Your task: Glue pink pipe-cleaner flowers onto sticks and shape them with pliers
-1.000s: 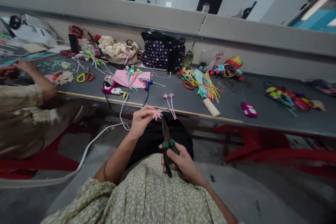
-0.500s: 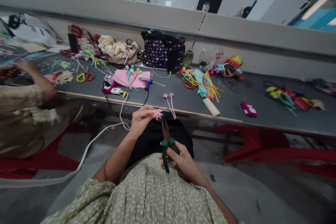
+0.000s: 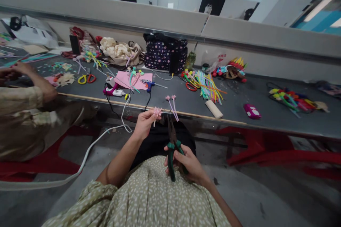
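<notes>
Head view: a small pink flower (image 3: 157, 112) is held up at the near edge of the table (image 3: 234, 104), a short stem hanging below its petals. The left hand (image 3: 144, 126) pinches it between thumb and fingertips, the fingers nearly closed. The right hand (image 3: 186, 159) is curled around green-handled pliers (image 3: 172, 138), handles spread, the nose pointing toward the near edge, apart from the flower. Just beyond the pliers, two pink flowers on lilac stems (image 3: 172, 104) lie with their stem ends past that edge. Left of these are a blue glue gun (image 3: 149, 85) and a pink sheet (image 3: 123, 78); to the right, a beige roll (image 3: 214, 109) near the same edge, and behind it a bundle of coloured stems (image 3: 209, 84). A dotted bag (image 3: 161, 52) stands at the far edge. Toward the left end, a co-worker's hand (image 3: 24, 68) is over the table.
</notes>
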A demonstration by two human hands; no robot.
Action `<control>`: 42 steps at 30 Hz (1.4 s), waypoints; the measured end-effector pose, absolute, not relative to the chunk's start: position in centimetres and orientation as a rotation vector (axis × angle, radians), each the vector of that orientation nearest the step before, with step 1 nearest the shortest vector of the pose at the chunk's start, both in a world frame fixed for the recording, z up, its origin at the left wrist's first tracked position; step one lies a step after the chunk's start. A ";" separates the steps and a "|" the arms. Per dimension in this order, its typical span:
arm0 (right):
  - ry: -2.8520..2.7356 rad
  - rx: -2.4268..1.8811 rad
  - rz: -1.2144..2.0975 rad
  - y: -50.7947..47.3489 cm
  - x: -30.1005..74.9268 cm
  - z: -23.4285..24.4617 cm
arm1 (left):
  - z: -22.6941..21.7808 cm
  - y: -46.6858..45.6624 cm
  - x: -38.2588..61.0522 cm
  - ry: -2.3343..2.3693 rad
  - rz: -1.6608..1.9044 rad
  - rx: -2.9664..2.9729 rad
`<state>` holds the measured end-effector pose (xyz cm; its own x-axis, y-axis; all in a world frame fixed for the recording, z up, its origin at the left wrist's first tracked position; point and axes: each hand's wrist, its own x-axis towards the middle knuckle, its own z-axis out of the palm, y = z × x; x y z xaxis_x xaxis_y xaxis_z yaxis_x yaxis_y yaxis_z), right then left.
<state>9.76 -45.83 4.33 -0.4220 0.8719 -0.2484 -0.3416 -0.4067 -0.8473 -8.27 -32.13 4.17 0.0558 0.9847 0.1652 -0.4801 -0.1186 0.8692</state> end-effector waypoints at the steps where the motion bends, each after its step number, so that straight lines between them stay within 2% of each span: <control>1: -0.930 -0.903 1.933 -45.8 9.7 4.3 | 4.2 -32.2 -8.2 0.687 1.429 0.962; 12: -0.925 -0.890 1.995 -45.7 9.3 4.7 | 4.1 -32.4 -8.1 0.632 1.393 1.008; 31: -0.886 -0.904 1.986 -45.5 9.6 3.9 | 4.6 -32.0 -8.0 0.660 1.219 0.693; 42: -0.917 -0.912 1.994 -45.6 9.5 3.9 | 5.0 -32.5 -7.8 0.698 1.248 0.835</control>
